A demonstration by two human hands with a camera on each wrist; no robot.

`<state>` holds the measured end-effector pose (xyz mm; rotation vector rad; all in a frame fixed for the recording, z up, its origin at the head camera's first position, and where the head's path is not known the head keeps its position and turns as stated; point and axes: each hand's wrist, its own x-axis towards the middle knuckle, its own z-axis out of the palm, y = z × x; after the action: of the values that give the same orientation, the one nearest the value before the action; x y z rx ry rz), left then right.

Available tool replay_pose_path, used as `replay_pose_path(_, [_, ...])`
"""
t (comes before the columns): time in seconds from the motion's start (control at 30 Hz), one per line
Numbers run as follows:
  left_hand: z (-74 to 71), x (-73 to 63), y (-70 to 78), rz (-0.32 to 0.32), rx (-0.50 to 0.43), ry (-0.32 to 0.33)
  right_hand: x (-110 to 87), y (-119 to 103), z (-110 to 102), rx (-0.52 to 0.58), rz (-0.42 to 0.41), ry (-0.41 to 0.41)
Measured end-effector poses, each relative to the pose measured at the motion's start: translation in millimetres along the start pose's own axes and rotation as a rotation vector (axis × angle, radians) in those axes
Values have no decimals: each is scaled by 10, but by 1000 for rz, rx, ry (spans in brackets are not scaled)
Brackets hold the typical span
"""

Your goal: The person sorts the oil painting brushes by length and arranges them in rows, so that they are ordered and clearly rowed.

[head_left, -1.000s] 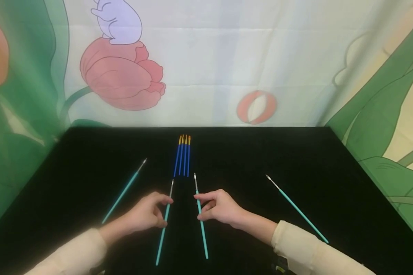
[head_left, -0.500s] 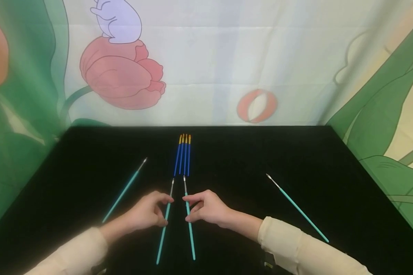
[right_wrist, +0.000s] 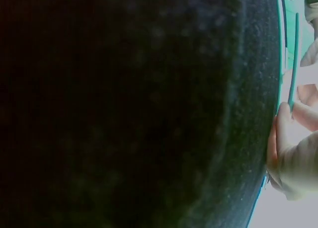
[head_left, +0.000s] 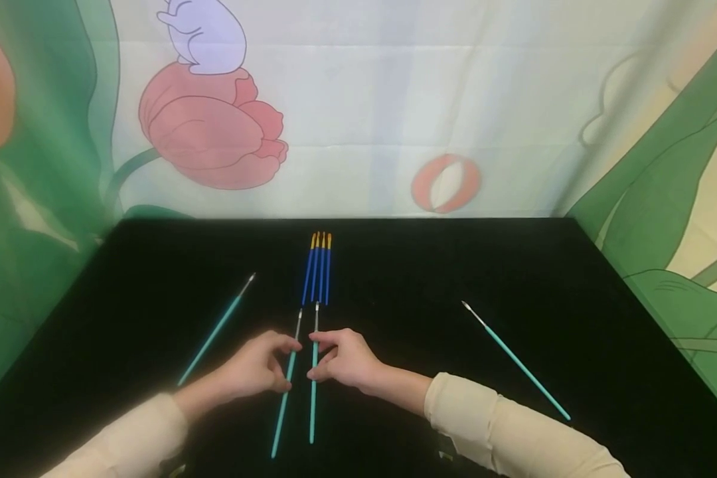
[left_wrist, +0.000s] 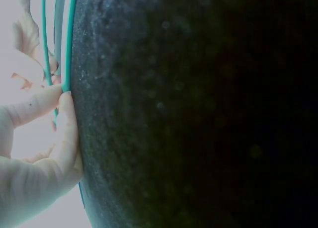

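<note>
My left hand (head_left: 257, 366) pinches a teal-handled paintbrush (head_left: 279, 425) between thumb and fingertips, its bristle end pointing away from me. Just right of it, a second teal paintbrush (head_left: 313, 411) is held by my right hand (head_left: 351, 358), thumb and finger at two spots along the handle. The two brushes lie close side by side, the left one slanting slightly. Their tips sit right below several blue paintbrushes (head_left: 319, 272) with orange bristles. In the left wrist view, thumb and finger meet at the teal handle (left_wrist: 68, 44); the right wrist view shows the other handle (right_wrist: 295, 54) rising from the fingertips.
Another teal paintbrush (head_left: 215, 330) lies slanted at the left, partly beside the left forearm. One more teal paintbrush (head_left: 526, 369) slants at the right, beyond the right sleeve. All lie on a black tabletop (head_left: 406, 265), with a printed curtain (head_left: 346, 99) behind its far edge.
My right hand has moved left with its paintbrush, bringing it close to the left-hand brush and turning it nearly straight. The left hand has stayed in place.
</note>
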<state>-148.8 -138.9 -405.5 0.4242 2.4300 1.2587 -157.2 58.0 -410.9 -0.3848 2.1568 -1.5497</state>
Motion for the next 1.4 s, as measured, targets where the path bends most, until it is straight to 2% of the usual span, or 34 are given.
replay_pose_path(0.17, [-2,-5,2,25,-1,4,-2,-17,50,-11,10,7])
replay_pose_path(0.43, [-3,4,-13,15,-16,3,-1,-19,81,-47,5,30])
replay_pose_path(0.67, [-32,-8,-14,2,-36,10,-24,-1,27,16,-1,7])
replay_pose_path(0.83, [-51,-22,-13,16,-69,-6,-119,28,-101,40,-21,-32])
replay_pose_path(1.03, [-106,-58,0,40,-24,-22,-295,45,-328,23,-71,-94])
replay_pose_path(1.23, [-186,-109,38,107,-6,-18,-397,12,-540,-43,-108,-102])
replay_pose_path(1.4, [-230,-146,58,184,-5,-12,-465,-28,-686,-47,-135,-90])
